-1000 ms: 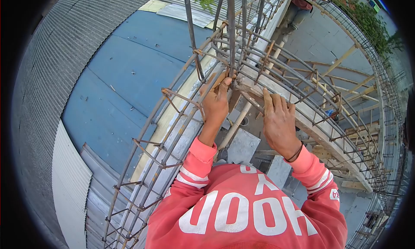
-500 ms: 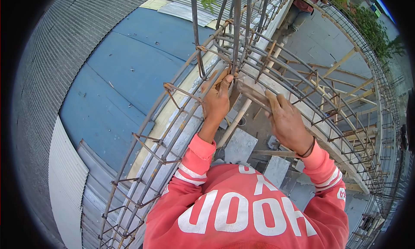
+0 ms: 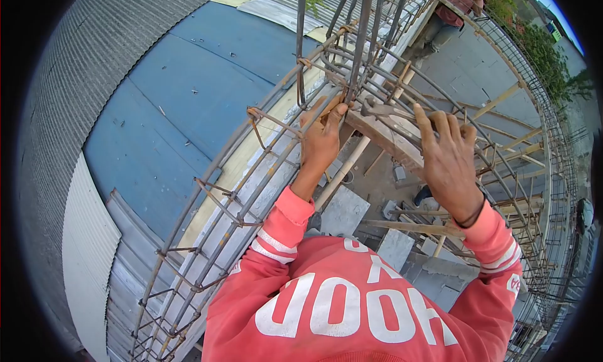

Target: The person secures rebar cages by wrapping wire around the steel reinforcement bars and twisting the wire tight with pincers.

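My left hand (image 3: 321, 139) is closed on a small brown piece of wood (image 3: 331, 107), thumb uppermost, pressed against the upright rebar (image 3: 358, 54) at the beam corner. Part of the wood is hidden by the fingers. To its right, my right hand (image 3: 450, 158) grips a hammer (image 3: 391, 112), whose head points left toward the wood and the bars. The grip end is hidden behind my fingers. Under the hammer runs a timber board (image 3: 386, 138), sloping down to the right. Tied rebar cages (image 3: 242, 205) surround my left forearm.
Blue sheet roofing (image 3: 182, 104) and corrugated roofing (image 3: 88, 255) lie on the left. Another person (image 3: 455, 7) is at the top right. Below me are grey slabs (image 3: 344, 208) and timber props (image 3: 342, 173). More rebar cage curves along the right.
My right hand has lifted and moved right, off the board, and the hammer shows plainly now. My left hand stays at the same bars; the whole view has shifted slightly.
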`<state>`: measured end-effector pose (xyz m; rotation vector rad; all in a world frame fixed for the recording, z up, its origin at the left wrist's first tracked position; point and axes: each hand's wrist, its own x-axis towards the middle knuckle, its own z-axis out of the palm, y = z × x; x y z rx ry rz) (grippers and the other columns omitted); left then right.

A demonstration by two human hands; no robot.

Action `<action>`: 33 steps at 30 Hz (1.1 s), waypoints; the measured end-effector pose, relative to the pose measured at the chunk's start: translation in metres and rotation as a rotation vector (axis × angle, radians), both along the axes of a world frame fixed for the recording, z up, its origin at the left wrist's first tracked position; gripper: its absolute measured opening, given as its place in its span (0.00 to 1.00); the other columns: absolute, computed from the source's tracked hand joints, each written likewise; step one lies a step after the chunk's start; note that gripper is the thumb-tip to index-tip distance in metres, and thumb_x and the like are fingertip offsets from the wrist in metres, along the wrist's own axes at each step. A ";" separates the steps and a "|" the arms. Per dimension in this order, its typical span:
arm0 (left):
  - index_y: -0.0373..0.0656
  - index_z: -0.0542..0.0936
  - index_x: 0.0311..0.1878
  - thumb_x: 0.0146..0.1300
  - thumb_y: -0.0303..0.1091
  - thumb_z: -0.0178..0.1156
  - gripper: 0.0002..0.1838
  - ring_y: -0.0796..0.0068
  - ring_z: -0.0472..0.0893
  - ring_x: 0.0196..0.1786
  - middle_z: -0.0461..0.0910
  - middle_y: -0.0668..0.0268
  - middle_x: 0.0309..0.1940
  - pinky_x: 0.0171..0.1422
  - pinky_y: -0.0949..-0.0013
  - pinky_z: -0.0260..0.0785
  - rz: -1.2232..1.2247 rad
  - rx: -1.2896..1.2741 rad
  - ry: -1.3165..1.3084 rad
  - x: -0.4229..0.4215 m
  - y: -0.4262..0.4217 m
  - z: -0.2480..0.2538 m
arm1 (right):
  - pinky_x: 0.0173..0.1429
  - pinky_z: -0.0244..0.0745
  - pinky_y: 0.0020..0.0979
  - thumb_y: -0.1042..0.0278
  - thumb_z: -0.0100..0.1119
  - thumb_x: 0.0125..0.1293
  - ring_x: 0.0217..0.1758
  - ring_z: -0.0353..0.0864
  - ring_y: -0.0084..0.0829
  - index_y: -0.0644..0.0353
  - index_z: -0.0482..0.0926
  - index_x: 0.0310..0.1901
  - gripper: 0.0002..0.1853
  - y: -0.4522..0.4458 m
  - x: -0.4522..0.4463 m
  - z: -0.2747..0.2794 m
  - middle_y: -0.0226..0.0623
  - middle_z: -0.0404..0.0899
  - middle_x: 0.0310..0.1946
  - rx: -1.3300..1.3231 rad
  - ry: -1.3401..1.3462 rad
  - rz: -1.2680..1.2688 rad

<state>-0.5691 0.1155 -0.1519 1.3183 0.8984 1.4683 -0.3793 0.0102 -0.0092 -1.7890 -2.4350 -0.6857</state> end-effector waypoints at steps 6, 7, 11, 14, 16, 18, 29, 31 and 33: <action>0.35 0.86 0.51 0.72 0.44 0.62 0.19 0.66 0.79 0.34 0.85 0.56 0.34 0.42 0.61 0.69 0.099 0.058 0.044 0.004 0.005 -0.010 | 0.55 0.65 0.44 0.76 0.52 0.61 0.54 0.73 0.42 0.67 0.69 0.70 0.32 0.014 -0.004 -0.013 0.43 0.74 0.51 0.008 -0.090 0.015; 0.35 0.86 0.51 0.72 0.44 0.62 0.19 0.66 0.79 0.34 0.85 0.56 0.34 0.42 0.61 0.69 0.106 0.054 0.036 0.004 0.004 -0.009 | 0.55 0.67 0.44 0.77 0.52 0.61 0.53 0.73 0.43 0.67 0.69 0.70 0.32 0.015 -0.004 -0.016 0.44 0.75 0.51 0.027 -0.048 0.041; 0.35 0.86 0.49 0.72 0.42 0.62 0.17 0.58 0.77 0.32 0.83 0.53 0.32 0.40 0.59 0.68 0.160 0.138 0.065 0.003 0.001 -0.001 | 0.54 0.71 0.44 0.77 0.52 0.61 0.52 0.75 0.44 0.68 0.68 0.71 0.33 0.015 -0.002 -0.032 0.45 0.76 0.51 -0.054 0.049 0.025; 0.35 0.85 0.48 0.72 0.40 0.62 0.16 0.57 0.77 0.31 0.82 0.52 0.32 0.40 0.58 0.67 0.148 0.151 0.074 0.002 0.002 0.000 | 0.56 0.72 0.43 0.78 0.52 0.61 0.51 0.76 0.44 0.69 0.68 0.71 0.33 0.014 -0.001 -0.032 0.46 0.76 0.50 -0.077 0.069 0.008; 0.35 0.85 0.48 0.72 0.39 0.62 0.15 0.58 0.77 0.31 0.82 0.52 0.32 0.40 0.58 0.67 0.136 0.154 0.079 0.002 0.001 0.000 | 0.58 0.72 0.43 0.78 0.52 0.62 0.51 0.76 0.45 0.69 0.67 0.71 0.33 0.013 -0.002 -0.029 0.47 0.76 0.51 -0.031 -0.039 -0.006; 0.34 0.85 0.48 0.71 0.38 0.62 0.15 0.60 0.77 0.32 0.81 0.53 0.31 0.40 0.59 0.68 0.131 0.103 0.071 0.001 0.000 0.003 | 0.58 0.72 0.43 0.77 0.52 0.62 0.51 0.76 0.45 0.69 0.68 0.71 0.32 0.014 -0.005 -0.027 0.47 0.76 0.51 0.017 -0.097 -0.001; 0.36 0.85 0.54 0.72 0.41 0.62 0.18 0.64 0.82 0.39 0.87 0.55 0.38 0.47 0.60 0.71 0.121 0.054 0.105 0.002 0.004 -0.015 | 0.41 0.82 0.40 0.75 0.59 0.58 0.48 0.81 0.46 0.72 0.68 0.70 0.35 0.010 -0.008 -0.007 0.49 0.78 0.48 -0.124 -0.059 -0.035; 0.35 0.85 0.54 0.73 0.42 0.62 0.19 0.64 0.84 0.41 0.88 0.55 0.40 0.50 0.59 0.72 0.127 0.038 0.125 0.001 0.003 -0.015 | 0.35 0.83 0.38 0.76 0.59 0.56 0.46 0.82 0.47 0.73 0.67 0.70 0.37 0.013 0.001 -0.018 0.52 0.76 0.48 -0.089 -0.061 0.002; 0.34 0.85 0.55 0.73 0.43 0.62 0.20 0.63 0.84 0.46 0.88 0.54 0.43 0.54 0.60 0.73 0.111 -0.025 0.081 0.002 0.004 -0.016 | 0.37 0.84 0.38 0.76 0.59 0.57 0.47 0.82 0.47 0.73 0.66 0.71 0.36 0.010 0.001 -0.021 0.54 0.75 0.50 -0.145 0.020 -0.005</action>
